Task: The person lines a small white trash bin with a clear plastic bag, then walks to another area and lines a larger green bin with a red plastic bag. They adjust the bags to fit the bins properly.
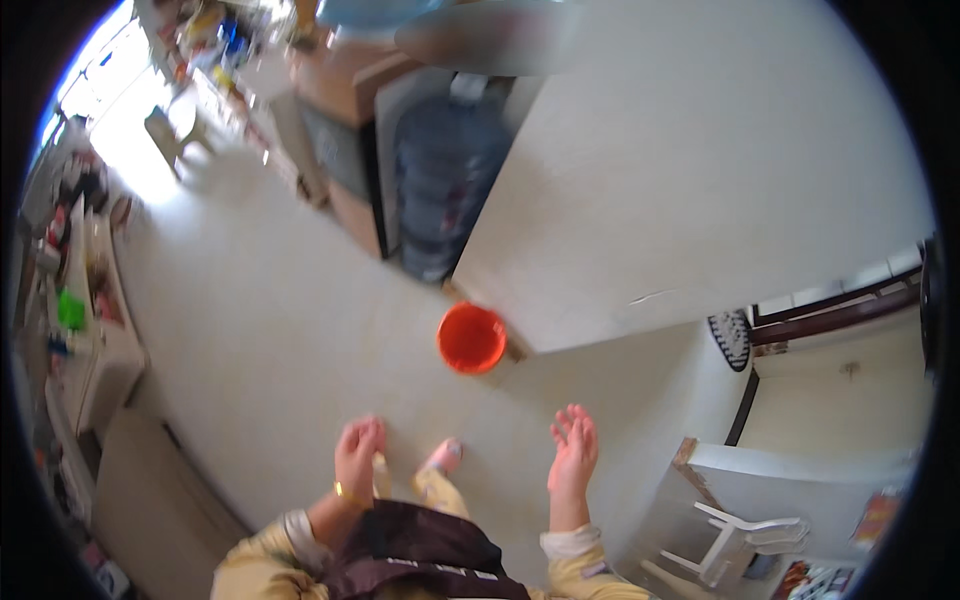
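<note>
My left hand (360, 450) hangs in front of my body with its fingers curled in; nothing shows in it. A thin gold-coloured bracelet (351, 495) circles that wrist. On the other side, my right hand (572, 455) is held out with fingers spread, holding nothing. Ahead on the floor stands an orange-red bucket (472, 338), upright, with nothing seen inside. It sits at the corner of a white wall, apart from both hands. Between my hands, one pink shoe (447, 455) shows below a yellow trouser leg.
Beyond the bucket, a large blue water bottle (440, 190) stands beside a brown cabinet (345, 150). The white wall (700, 180) juts in from the right. A cluttered counter (100, 360) runs along the left. A white plastic chair (725, 540) is at lower right.
</note>
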Available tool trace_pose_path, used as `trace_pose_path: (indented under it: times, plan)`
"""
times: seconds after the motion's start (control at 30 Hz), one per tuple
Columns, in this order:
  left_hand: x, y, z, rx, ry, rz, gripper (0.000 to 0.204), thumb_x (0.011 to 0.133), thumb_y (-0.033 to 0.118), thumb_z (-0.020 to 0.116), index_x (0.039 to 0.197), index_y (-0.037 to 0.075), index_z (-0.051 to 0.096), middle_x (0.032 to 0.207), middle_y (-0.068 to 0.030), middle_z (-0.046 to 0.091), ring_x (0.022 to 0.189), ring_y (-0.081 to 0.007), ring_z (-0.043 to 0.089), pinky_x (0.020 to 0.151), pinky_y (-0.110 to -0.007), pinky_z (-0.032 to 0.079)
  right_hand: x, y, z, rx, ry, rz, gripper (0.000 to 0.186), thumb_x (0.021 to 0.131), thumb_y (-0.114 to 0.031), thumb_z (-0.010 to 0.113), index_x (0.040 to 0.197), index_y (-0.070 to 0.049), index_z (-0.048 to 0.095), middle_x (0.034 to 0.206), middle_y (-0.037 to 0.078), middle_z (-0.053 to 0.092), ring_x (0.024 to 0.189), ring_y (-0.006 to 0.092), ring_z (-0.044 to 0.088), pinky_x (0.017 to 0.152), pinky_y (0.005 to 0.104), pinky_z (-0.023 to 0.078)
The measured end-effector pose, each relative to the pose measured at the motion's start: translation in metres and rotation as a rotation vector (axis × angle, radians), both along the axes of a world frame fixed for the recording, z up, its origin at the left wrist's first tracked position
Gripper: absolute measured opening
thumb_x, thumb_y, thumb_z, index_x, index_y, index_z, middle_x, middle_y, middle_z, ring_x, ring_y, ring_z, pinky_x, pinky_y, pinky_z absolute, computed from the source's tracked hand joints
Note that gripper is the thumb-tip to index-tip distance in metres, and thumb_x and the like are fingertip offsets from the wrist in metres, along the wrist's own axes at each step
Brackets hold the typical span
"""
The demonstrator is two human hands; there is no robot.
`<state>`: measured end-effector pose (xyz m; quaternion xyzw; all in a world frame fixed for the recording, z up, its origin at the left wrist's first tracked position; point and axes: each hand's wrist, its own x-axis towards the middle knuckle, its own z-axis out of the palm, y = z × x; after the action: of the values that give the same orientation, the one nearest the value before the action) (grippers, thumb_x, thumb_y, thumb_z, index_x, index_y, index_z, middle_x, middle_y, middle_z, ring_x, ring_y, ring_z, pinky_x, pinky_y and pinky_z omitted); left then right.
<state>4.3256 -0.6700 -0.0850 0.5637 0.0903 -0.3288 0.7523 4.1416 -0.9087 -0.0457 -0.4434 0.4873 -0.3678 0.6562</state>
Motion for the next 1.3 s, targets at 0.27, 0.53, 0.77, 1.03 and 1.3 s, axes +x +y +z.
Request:
trace_pose_path:
  times: [0.27,0.53,0.77,1.03,1.3]
  plan:
    - [-0.021,-0.004,0.129,0.061,-1.301,-0.449,0.027,0.07,-0.002,0.062,0.096,0.006,0.059,0.122,-0.0184,0.042,0.106,-0.0307,0.05,0.092,-0.04,0.041,-0.051,0.041,0.106,-0.192,-0.118,-0.033,0.031,0.096,-0.024,0.048,0.122,-0.006,0.049,0.121,0.008,0.052,0.106,0.0186,0.054,0.086,0.0326,0.044]
    - [0.013,-0.012,0.221,-0.399,-1.421,-0.542,0.025,0.072,-0.003,0.059,0.095,0.004,0.058,0.118,-0.0175,0.045,0.111,-0.0301,0.047,0.094,-0.042,0.038,-0.076,0.155,0.162,-0.368,-0.259,-0.389,0.03,0.096,-0.022,0.049,0.121,-0.006,0.05,0.12,0.006,0.052,0.104,0.0175,0.054,0.085,0.0325,0.044]
    - [0.011,0.037,0.231,-0.563,-1.311,-0.651,0.015,0.081,-0.001,0.054,0.095,0.002,0.058,0.114,-0.0132,0.05,0.113,-0.0263,0.044,0.093,-0.038,0.039,-0.073,0.241,0.168,-0.353,-0.284,-0.491,0.03,0.096,-0.023,0.049,0.121,-0.006,0.049,0.12,0.007,0.052,0.104,0.0181,0.053,0.086,0.033,0.044]
    - [0.047,0.088,0.211,-0.516,-0.619,-0.422,0.015,0.094,0.023,0.052,0.104,0.012,0.055,0.116,-0.0013,0.052,0.099,-0.0132,0.052,0.081,-0.029,0.044,-0.088,0.293,0.182,-0.392,-0.354,-0.594,0.028,0.097,-0.023,0.047,0.12,-0.007,0.049,0.12,0.007,0.051,0.105,0.019,0.053,0.086,0.0339,0.044]
    - [0.009,0.153,0.204,-0.437,-0.447,-0.21,0.023,0.096,0.028,0.048,0.111,0.012,0.052,0.115,-0.0009,0.052,0.098,-0.0136,0.051,0.082,-0.029,0.042,-0.127,0.306,0.199,-0.429,-0.437,-0.505,0.032,0.097,-0.026,0.048,0.121,-0.006,0.048,0.122,0.008,0.049,0.106,0.0187,0.053,0.089,0.0337,0.043]
